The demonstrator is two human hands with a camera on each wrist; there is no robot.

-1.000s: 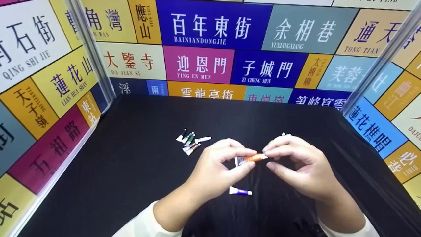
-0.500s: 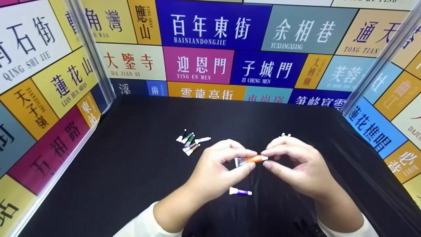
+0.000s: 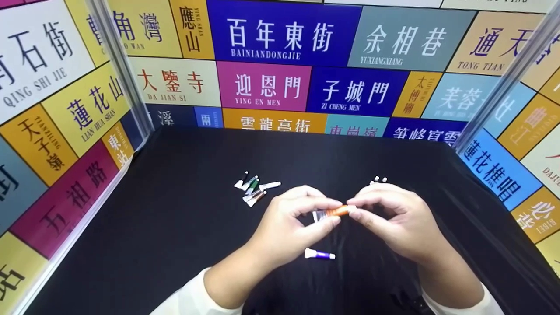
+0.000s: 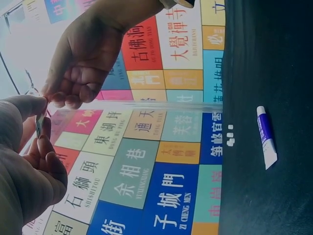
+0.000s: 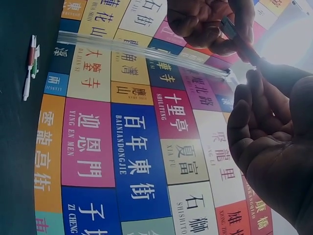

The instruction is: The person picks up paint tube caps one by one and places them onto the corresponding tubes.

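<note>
An orange paint tube [image 3: 337, 211] is held above the black table, its flat crimped end to the left. My left hand [image 3: 292, 221] pinches its body between thumb and fingers. At the white cap end, my right hand [image 3: 396, 218] pinches with thumb and index finger. In the right wrist view the tube [image 5: 240, 43] runs from one hand to the other; the cap is hidden by fingertips. Below the hands a purple paint tube [image 3: 320, 254] lies on the table; the left wrist view shows this purple tube [image 4: 266, 137] too.
Several paint tubes [image 3: 253, 187], among them green and brown ones, lie in a loose group left of the hands. Small white caps [image 3: 378, 179] sit behind the right hand. Printed sign panels [image 3: 264, 85] wall in the black-covered table [image 3: 175, 210].
My right hand's thumb and index finger have closed onto the capped end of the orange tube. The right hand has shifted slightly, uncovering more of the white caps. My left hand stays put.
</note>
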